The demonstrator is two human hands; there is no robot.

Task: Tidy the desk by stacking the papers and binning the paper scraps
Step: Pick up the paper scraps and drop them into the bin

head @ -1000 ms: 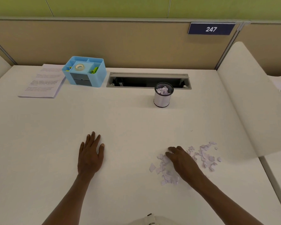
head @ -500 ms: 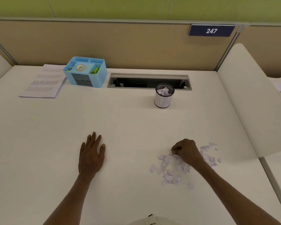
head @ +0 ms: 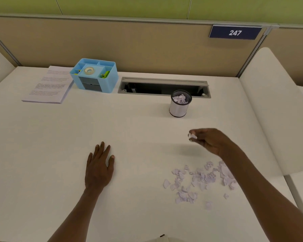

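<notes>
Right hand [head: 211, 142], raised above the white worktop [head: 59, 137], pinches torn lilac paper scraps [head: 192, 136] in its fingers [head: 197, 137], apparently bound for the small black mesh bin [head: 180, 104]. Loose scraps [head: 199, 179] remain nearby. Left hand [head: 99, 165] rests flat, fingers slightly spread, seemingly as a brace. Stacked printed papers [head: 49, 84] lie far left.

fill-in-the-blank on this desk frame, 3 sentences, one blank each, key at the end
1. The right hand pinches a few paper ____ above the desk.
2. The left hand rests ____ on the desk.
3. The mesh cup stands in front of the open cable ____.

Missing words: scraps; flat; tray
</notes>
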